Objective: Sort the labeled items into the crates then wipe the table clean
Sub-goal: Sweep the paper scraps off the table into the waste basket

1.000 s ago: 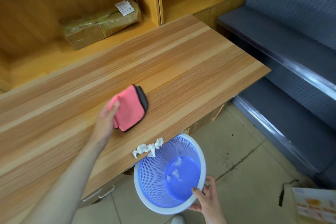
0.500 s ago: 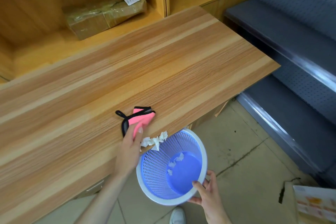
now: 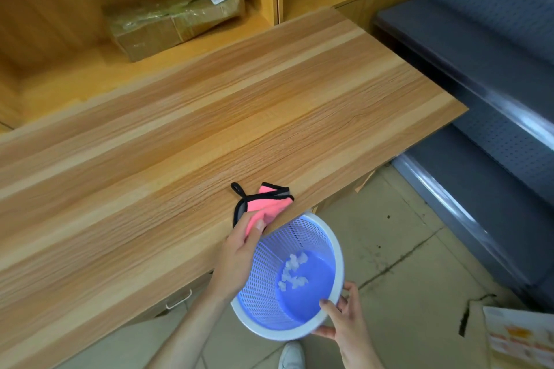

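My left hand (image 3: pixel 239 252) pinches a pink cloth (image 3: pixel 266 205) with black trim at the front edge of the wooden table (image 3: pixel 209 135). The cloth lies crumpled on the table right at the edge. Just below that edge, my right hand (image 3: pixel 344 320) holds a blue mesh wastebasket (image 3: pixel 269 293) by its white rim, tilted toward the table. Several white paper scraps (image 3: pixel 293 272) lie on the basket's bottom.
A plastic-wrapped cardboard parcel (image 3: pixel 177 21) with a white label sits in the wooden shelf behind the table. Grey metal shelving (image 3: pixel 485 75) stands to the right. A printed box (image 3: pixel 521 338) is on the tiled floor at lower right, my shoe (image 3: pixel 292 356) below.
My left hand swept the cloth toward the table's front edge. The white scraps that lay on the edge have dropped into the basket.
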### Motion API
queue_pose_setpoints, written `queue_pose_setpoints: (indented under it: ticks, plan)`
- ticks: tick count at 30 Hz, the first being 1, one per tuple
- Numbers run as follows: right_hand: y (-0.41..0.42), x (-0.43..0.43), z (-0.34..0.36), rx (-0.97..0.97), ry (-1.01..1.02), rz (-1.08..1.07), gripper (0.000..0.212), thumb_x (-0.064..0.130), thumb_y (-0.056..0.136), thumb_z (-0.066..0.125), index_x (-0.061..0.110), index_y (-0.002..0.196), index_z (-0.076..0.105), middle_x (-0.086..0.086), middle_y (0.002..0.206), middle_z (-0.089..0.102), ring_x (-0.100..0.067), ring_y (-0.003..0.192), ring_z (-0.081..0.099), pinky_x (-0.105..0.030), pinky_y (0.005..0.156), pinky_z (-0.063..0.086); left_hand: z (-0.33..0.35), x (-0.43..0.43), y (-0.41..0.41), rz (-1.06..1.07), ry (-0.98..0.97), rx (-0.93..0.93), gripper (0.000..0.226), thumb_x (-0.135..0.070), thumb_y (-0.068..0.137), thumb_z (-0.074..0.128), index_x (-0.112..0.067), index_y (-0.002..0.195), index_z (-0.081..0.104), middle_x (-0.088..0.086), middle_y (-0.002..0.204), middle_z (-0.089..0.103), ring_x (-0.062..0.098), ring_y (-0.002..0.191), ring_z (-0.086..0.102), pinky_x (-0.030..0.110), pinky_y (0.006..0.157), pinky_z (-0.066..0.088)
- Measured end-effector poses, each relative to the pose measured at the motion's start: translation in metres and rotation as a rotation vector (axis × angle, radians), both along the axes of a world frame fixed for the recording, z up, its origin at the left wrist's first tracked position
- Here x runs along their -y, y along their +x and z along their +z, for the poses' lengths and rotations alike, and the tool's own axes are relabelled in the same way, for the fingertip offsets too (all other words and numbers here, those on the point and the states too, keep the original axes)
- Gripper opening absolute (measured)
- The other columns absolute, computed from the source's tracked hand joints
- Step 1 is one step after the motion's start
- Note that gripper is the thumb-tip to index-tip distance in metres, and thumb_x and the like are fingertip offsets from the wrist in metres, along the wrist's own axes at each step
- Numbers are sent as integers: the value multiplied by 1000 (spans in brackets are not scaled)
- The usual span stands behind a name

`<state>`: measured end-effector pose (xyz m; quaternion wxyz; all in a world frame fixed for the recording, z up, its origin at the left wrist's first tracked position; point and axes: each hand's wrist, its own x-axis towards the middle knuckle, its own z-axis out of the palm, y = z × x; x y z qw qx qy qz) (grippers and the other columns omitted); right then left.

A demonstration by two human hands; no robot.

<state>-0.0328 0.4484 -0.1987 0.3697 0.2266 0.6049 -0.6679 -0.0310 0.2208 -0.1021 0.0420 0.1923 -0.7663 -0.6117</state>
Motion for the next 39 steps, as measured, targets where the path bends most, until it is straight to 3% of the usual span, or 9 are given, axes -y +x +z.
queue_pose_setpoints:
  ticks: [4, 11, 17, 20, 22, 25, 30, 33, 39]
  plan:
    - [-2, -1, -1, 10, 1, -9, 35, -12, 89, 60, 14, 106, 45, -13, 109, 70, -34, 97, 68, -55, 61, 60, -14, 32, -9, 414, 255, 78, 45, -55, 92, 53, -32, 131, 59, -2, 105, 67, 21, 92, 64, 48, 83, 50]
    - [-6, -1, 0, 0, 6, -9, 35, -10, 88, 62, 17, 105, 45, -11, 104, 72, -34, 94, 69, -57, 61, 60, 14, 125, -36, 861, 214, -115, 17, -34, 103, 42, -27, 107, 58, -6, 90, 59, 16, 77, 53, 28, 59, 39]
    - [-12, -1, -2, -21, -6, 11, 37, -10, 88, 62, 17, 108, 45, -5, 97, 76, -39, 101, 68, -70, 66, 55, 32, 170, -47, 663, -544, -100, 40, -47, 103, 33, -33, 138, 48, -7, 113, 62, 4, 95, 60, 36, 86, 47]
    - [-15, -1, -3, -21, -16, -4, 40, -6, 82, 68, 18, 106, 46, -8, 100, 75, -38, 100, 68, -62, 62, 59, 9, 176, -63, 352, -772, 22, 43, -47, 103, 27, -35, 144, 38, 6, 128, 62, 32, 98, 66, 46, 81, 53]
    - [-17, 0, -3, -21, -13, -23, 41, 0, 75, 69, 17, 105, 47, -9, 101, 74, -37, 97, 68, -55, 59, 59, -10, 173, -77, 170, -796, 63, 44, -48, 104, 25, -36, 143, 41, 2, 130, 61, 30, 99, 66, 42, 78, 54]
    - [-20, -3, -6, -24, -9, -46, 35, -8, 86, 64, 15, 105, 46, -9, 99, 75, -34, 93, 70, -52, 58, 60, -35, 158, -95, 78, -809, 151, 40, -37, 105, 32, -24, 139, 49, 8, 137, 58, 31, 125, 54, 49, 108, 38]
    - [-26, -7, -8, -29, 16, -88, 46, 6, 69, 70, 16, 108, 47, -7, 99, 74, -30, 91, 70, -44, 54, 59, -58, 129, -120, 303, -709, 247, 45, -29, 106, 29, -11, 146, 39, 15, 153, 38, 29, 146, 25, 47, 120, 9]
    - [-27, -17, -16, -32, 38, -119, 38, -9, 87, 64, 17, 108, 47, -10, 109, 70, -33, 95, 69, -44, 55, 59, -51, 107, -144, 487, -535, 312, 47, -30, 105, 29, -15, 149, 35, 13, 159, 28, 24, 151, 11, 44, 121, 0]
    - [-35, -53, -24, -25, 69, -176, 40, -5, 87, 66, 21, 108, 46, -9, 115, 67, -34, 98, 69, -46, 56, 60, -33, 39, -151, 303, -505, 115, 55, -33, 103, 40, -19, 155, 25, -2, 163, 20, 13, 152, 7, 41, 124, 8]
